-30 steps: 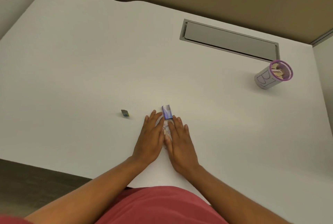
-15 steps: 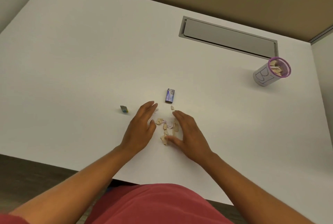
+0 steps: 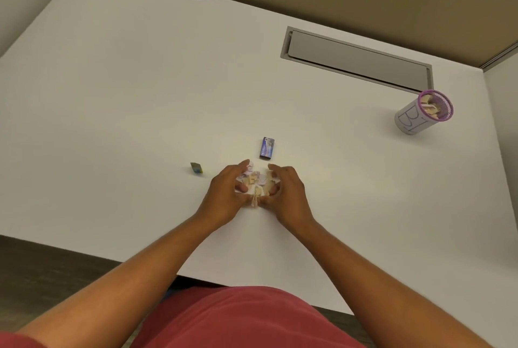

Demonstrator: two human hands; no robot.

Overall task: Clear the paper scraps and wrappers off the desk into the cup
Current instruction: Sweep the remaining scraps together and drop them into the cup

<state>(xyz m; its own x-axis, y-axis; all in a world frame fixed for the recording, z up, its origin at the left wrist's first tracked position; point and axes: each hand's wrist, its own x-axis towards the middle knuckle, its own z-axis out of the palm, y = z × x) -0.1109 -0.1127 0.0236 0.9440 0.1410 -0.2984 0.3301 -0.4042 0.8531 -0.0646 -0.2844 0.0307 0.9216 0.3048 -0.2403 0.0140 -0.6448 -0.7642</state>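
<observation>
Left hand: fingers curled inward, cupped against the left side of the scrap pile, thumb touching the scraps; not closed around any piece
Right hand: fingers curled inward likewise, cupped against the right side of the pile, thumb at its near edge; nothing lifted
Paper scraps: small heap of tan, white and pale purple bits, lying on the desk between the two hands
Blue wrapper: flat on the desk just beyond the pile, apart from both hands
Small wrapper: grey, blue and yellow piece, left of the left hand, not touched
Cup: white wall with dark lettering, purple mesh rim, paper bits inside; far right of the desk, well apart from the hands
Desk: white top
Grey panel: recessed in the desk, behind the cup
</observation>
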